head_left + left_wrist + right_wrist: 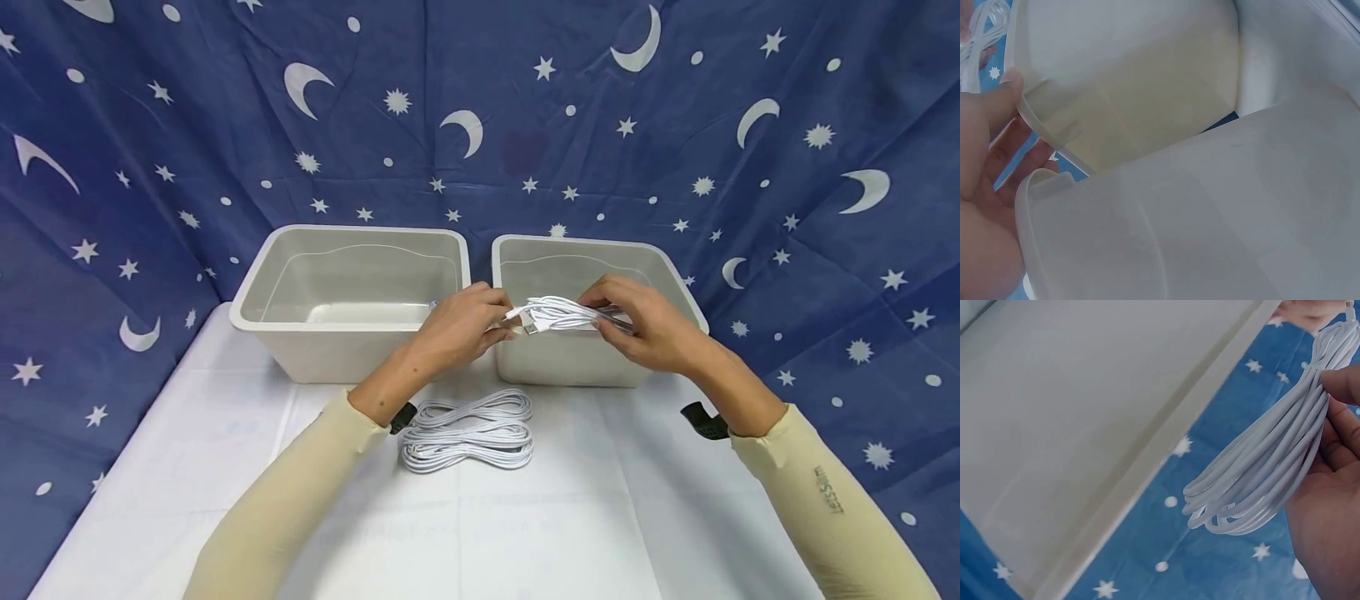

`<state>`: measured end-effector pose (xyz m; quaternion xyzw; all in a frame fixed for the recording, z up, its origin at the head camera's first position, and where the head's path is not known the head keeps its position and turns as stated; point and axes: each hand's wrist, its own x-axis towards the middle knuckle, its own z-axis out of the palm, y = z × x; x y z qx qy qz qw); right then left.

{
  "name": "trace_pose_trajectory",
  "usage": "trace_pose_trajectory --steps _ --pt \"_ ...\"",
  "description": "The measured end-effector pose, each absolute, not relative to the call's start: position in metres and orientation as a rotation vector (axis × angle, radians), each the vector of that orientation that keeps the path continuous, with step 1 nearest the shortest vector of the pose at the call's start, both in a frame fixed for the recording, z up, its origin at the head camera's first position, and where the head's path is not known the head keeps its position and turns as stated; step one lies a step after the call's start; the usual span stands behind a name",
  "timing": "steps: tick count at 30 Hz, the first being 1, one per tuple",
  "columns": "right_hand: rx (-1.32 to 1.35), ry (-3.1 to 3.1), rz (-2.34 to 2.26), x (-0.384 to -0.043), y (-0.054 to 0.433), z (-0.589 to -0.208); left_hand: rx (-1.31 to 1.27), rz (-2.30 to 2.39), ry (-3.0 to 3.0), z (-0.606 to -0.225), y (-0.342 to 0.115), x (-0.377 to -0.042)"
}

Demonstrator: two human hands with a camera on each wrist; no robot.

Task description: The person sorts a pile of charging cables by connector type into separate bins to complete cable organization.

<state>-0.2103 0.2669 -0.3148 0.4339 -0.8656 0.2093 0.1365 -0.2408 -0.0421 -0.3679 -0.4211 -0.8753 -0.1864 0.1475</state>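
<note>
My right hand point(637, 321) pinches a bundled white USB cable point(558, 313) between thumb and fingers, above the front rim of the right bin point(573, 358). In the right wrist view the loops of this USB cable point(1260, 456) hang from the grip. A USB plug shows at its left end in the head view. My left hand point(465, 325) is beside that end, over the gap between the bins. The left wrist view shows its thumb and fingers point(1013, 147) spread apart near the bin rims; whether they touch a rim or the cable end is unclear.
Coiled white cables point(468, 433) lie on the white-covered table point(540, 533), in front of the bins. The left bin point(322, 354) stands beside the right one, with a small bluish thing partly hidden inside. A blue curtain point(510, 75) with moons and stars hangs behind.
</note>
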Motion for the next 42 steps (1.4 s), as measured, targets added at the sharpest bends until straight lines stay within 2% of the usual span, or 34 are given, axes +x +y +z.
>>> trace_pose_trajectory --steps 11,22,30,42 --pt "1.104 -2.577 0.613 -0.232 0.291 -0.327 -1.232 -0.581 -2.52 -0.366 -0.043 -0.24" --pt "1.035 -2.646 0.61 -0.241 0.295 -0.337 -1.219 -0.579 -2.525 -0.368 -0.045 -0.239" --pt "0.972 -2.608 0.656 -0.24 0.295 -0.345 -1.232 -0.579 -2.519 -0.369 -0.045 -0.24" --pt "1.097 -2.449 0.772 -0.222 0.276 -0.357 -1.231 -0.58 -2.518 -0.37 -0.044 -0.239"
